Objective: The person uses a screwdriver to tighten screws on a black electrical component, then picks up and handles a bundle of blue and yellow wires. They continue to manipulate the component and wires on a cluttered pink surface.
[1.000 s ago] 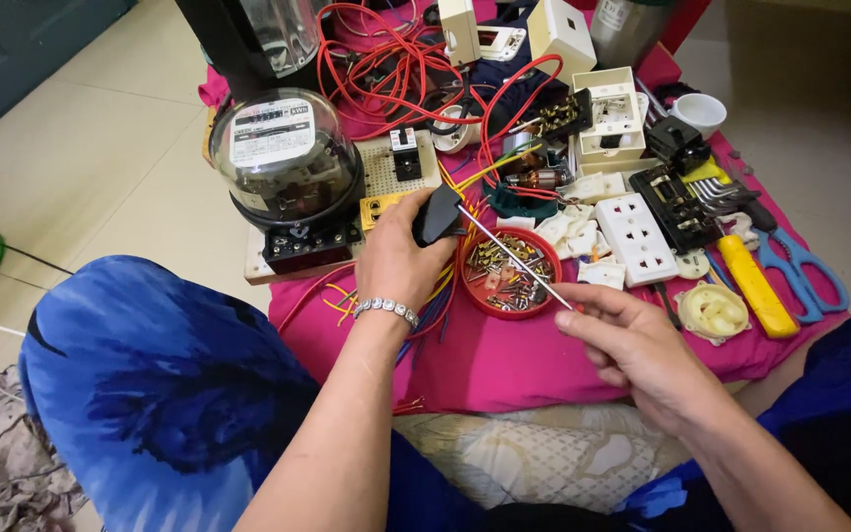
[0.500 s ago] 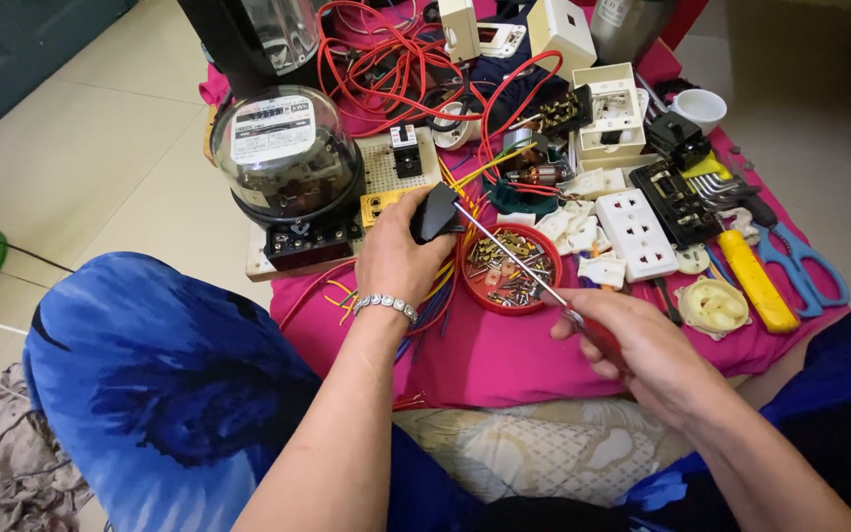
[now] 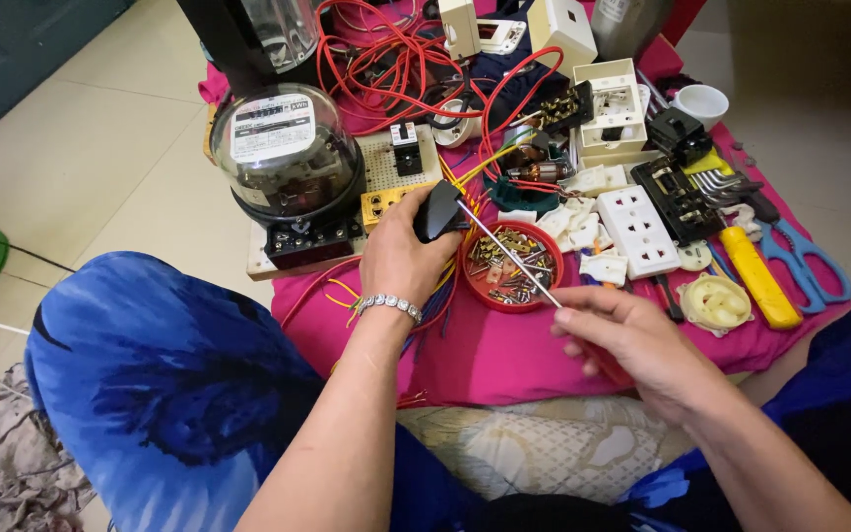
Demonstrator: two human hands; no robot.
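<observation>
My left hand (image 3: pixel 401 261), a beaded bracelet on its wrist, grips a small black electrical part (image 3: pixel 437 210) above the pink cloth. My right hand (image 3: pixel 632 345) holds a screwdriver (image 3: pixel 509 254); the thin metal shaft slants up left and its tip meets the black part. Under the shaft sits a round red dish (image 3: pixel 511 268) filled with several small screws and metal bits. The screwdriver's handle is mostly hidden inside my right palm.
On the pink cloth (image 3: pixel 504 355) lie a glass-domed electricity meter (image 3: pixel 288 163), tangled red wires (image 3: pixel 376 59), a white socket strip (image 3: pixel 639 232), white switch boxes (image 3: pixel 608 113), a yellow-handled tool (image 3: pixel 758 279), blue scissors (image 3: pixel 810 261), a white cup (image 3: pixel 701 103). My blue-clad knee (image 3: pixel 169 384) is at left.
My right hand has slid a little down and right along the screwdriver. The left hand keeps the black part in nearly the same place.
</observation>
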